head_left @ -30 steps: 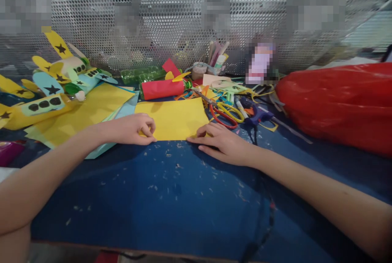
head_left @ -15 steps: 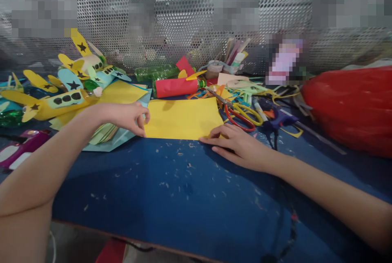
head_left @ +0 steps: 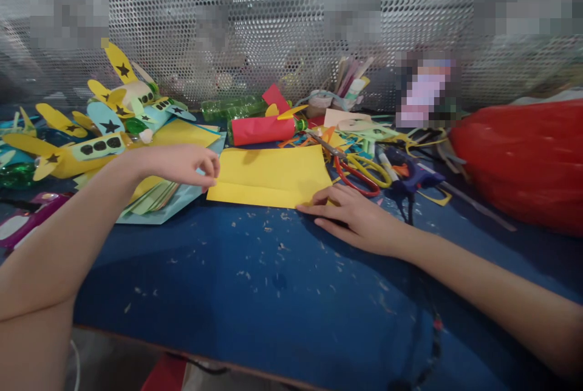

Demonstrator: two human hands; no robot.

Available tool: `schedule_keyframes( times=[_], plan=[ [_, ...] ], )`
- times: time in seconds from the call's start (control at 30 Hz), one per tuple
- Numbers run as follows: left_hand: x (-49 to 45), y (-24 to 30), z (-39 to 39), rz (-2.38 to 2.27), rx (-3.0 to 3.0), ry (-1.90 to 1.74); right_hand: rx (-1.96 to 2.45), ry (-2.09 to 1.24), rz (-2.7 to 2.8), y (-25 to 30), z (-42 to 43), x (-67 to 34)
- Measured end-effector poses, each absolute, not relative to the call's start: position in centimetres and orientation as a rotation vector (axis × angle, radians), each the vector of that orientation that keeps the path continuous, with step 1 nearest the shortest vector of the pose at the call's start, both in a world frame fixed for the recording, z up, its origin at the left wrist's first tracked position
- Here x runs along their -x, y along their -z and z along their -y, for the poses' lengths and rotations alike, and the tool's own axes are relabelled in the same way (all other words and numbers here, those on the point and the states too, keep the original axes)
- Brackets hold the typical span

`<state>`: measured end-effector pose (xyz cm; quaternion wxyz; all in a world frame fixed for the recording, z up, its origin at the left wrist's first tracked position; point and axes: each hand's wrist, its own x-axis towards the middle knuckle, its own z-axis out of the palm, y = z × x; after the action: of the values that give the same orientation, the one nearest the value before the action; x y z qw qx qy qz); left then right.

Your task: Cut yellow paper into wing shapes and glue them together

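A sheet of yellow paper (head_left: 268, 166) lies flat on the blue table, with a crease line running along its near side. At the paper's left edge, my left hand (head_left: 194, 165) is closed, with thumb and fingertips pinched at the end of the crease. My right hand (head_left: 353, 215) rests at the near right corner. Its fingers are stretched out, the index fingertip pressing on the near edge and the thumb apart on the table. Just beyond it lie red-handled scissors (head_left: 357, 177) and yellow-handled scissors (head_left: 371, 169).
Bottle-and-paper planes (head_left: 98, 147) crowd the left, beside stacked paper sheets (head_left: 155, 200). Behind the yellow paper lies a red-wrapped bottle (head_left: 263, 130). Paper scraps, a purple glue gun (head_left: 416, 175) and a large red bag (head_left: 523, 163) occupy the right. A perforated metal screen (head_left: 273, 20) stands behind.
My left hand has slid from the paper's near left corner a little away from me along its left edge. The near left corner and crease now show. My right hand has stayed put.
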<state>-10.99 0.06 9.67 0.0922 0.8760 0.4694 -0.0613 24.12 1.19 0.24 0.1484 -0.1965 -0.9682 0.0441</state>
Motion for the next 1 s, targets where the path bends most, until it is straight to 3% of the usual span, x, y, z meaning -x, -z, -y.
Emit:
schedule_keyframes(
  times=[0.2,0.4,0.7,0.9,1.0],
  plan=[
    [8.2,-7.9,-0.5,-1.482,-2.381,-0.028,0.558,-0.081,2.706,-0.1,-1.0,-24.2],
    [7.2,-4.9,-0.5,-1.406,-2.45,0.008,0.839,-0.066,2.566,0.4,-1.0,-24.2],
    [8.0,-5.8,-0.9,-1.384,-2.16,-0.165,0.888,-0.148,2.445,0.4,-1.3,-24.2],
    [9.3,-5.7,-2.5,-0.99,-1.367,-1.051,0.911,-0.294,2.15,-0.6,-1.1,-24.8],
    [9.5,-5.7,-2.8,-0.836,-1.098,-1.291,0.95,-0.421,1.809,-1.1,-1.1,-24.8]
  ],
)
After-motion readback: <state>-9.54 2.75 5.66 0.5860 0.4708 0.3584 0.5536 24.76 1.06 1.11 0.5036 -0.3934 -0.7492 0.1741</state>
